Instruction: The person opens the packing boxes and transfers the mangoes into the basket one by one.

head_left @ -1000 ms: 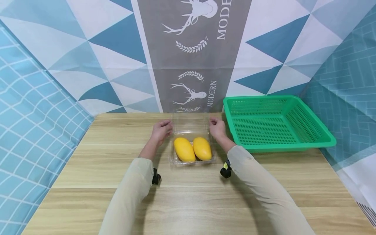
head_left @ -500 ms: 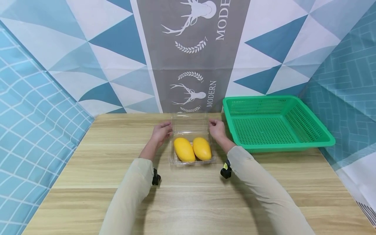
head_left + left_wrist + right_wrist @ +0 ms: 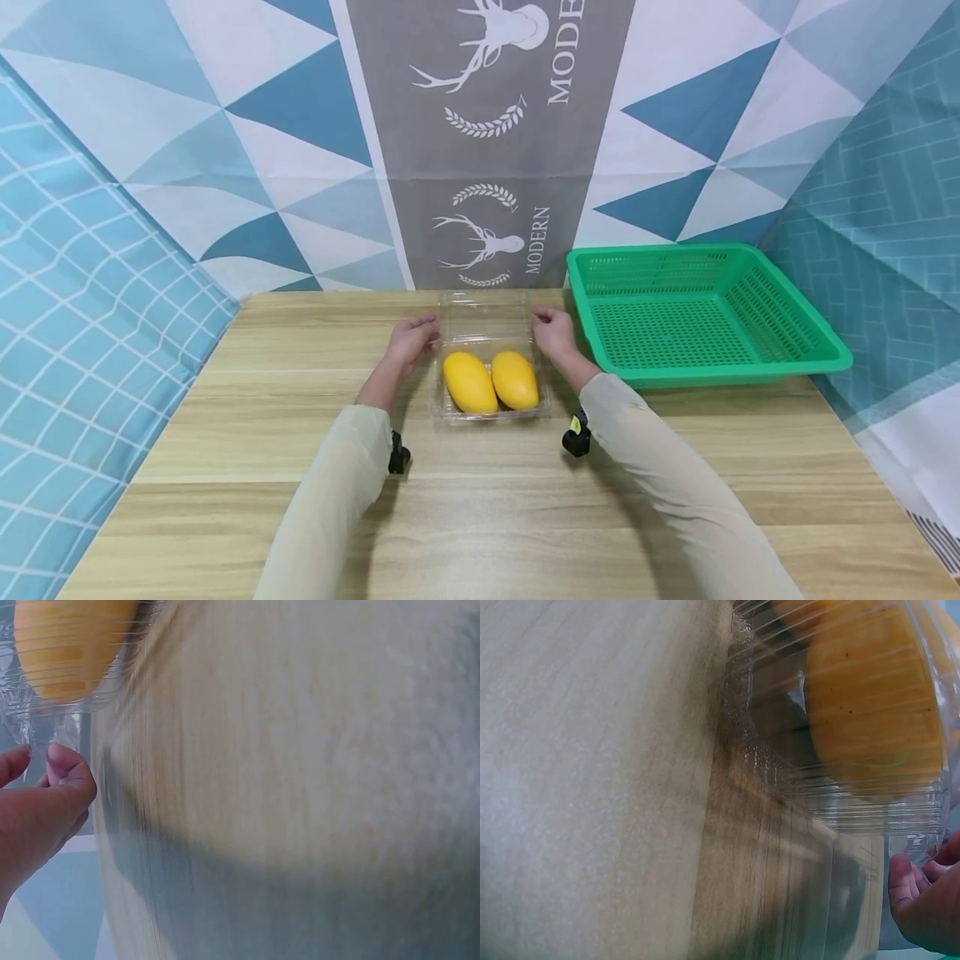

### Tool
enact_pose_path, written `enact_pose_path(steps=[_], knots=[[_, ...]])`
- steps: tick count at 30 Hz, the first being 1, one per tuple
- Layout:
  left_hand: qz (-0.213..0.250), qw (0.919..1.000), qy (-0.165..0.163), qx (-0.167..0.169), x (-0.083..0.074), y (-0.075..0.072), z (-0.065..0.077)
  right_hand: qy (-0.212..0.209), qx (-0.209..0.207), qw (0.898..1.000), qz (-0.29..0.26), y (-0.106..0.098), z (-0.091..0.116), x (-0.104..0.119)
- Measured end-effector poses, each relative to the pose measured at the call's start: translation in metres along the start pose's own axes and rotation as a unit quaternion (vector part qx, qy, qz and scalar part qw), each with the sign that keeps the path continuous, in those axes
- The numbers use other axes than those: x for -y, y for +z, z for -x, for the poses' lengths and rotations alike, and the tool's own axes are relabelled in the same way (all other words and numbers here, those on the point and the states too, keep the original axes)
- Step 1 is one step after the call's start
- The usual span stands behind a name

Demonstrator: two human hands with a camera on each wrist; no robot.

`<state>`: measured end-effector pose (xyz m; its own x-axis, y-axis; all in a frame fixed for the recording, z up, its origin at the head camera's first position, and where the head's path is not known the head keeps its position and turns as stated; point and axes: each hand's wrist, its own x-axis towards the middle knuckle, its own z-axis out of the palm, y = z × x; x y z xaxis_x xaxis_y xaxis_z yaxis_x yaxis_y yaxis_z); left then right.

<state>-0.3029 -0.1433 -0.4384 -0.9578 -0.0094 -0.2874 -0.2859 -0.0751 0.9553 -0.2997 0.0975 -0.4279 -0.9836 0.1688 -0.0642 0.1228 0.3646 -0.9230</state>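
Observation:
A clear plastic clamshell box sits on the table with its lid swung back toward the wall. Inside the base lie two yellow mangoes side by side, a left mango and a right mango. My left hand pinches the lid's left edge; in the left wrist view, thumb and finger meet at the clear plastic below a mango. On the opposite side, my right hand pinches the lid's right edge, and the right wrist view shows its fingertips at a plastic corner.
To the right stands a green perforated plastic basket with nothing in it, close beside my right hand. The wooden table ends at a patterned wall covering at the back. Tiled-pattern cloth hangs at the left.
The lid's far edge and both hands sit slightly lower in the head view than a second ago, with the same grip kept. The mangoes and basket stay in place.

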Motion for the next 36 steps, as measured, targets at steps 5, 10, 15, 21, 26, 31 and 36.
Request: enact_pose_path(steps=[5, 10, 15, 21, 26, 31, 36], knots=[[-0.001, 1.0, 0.001, 0.007, -0.0033, -0.0005, 0.0039, 0.003, -0.002, 1.0, -0.008, 0.0005, -0.0002, -0.0002], [-0.01, 0.9999, 0.0, 0.009, -0.003, -0.0008, 0.0048, 0.006, -0.003, 1.0, -0.008, 0.0006, -0.0011, -0.0018], [-0.005, 0.9999, -0.003, 0.009, 0.0014, -0.0022, 0.0014, 0.01, -0.003, 1.0, 0.003, 0.001, -0.0009, -0.0037], [0.004, 0.9999, -0.008, 0.006, 0.0024, -0.0024, 0.0013, 0.012, -0.002, 1.0, 0.01, 0.0014, -0.0008, -0.0045], [0.009, 0.9998, -0.01, 0.012, 0.0028, -0.0029, 0.0012, 0.016, 0.003, 1.0, 0.006, 0.0015, -0.0008, -0.0051], [0.01, 0.9998, -0.015, 0.011, 0.0025, -0.0035, 0.0016, 0.02, 0.007, 1.0, 0.001, 0.0003, 0.0, -0.0056], [0.019, 0.9995, -0.025, -0.001, 0.0024, -0.0045, 0.0055, 0.023, -0.004, 1.0, -0.018, -0.0009, 0.0011, -0.0052]])
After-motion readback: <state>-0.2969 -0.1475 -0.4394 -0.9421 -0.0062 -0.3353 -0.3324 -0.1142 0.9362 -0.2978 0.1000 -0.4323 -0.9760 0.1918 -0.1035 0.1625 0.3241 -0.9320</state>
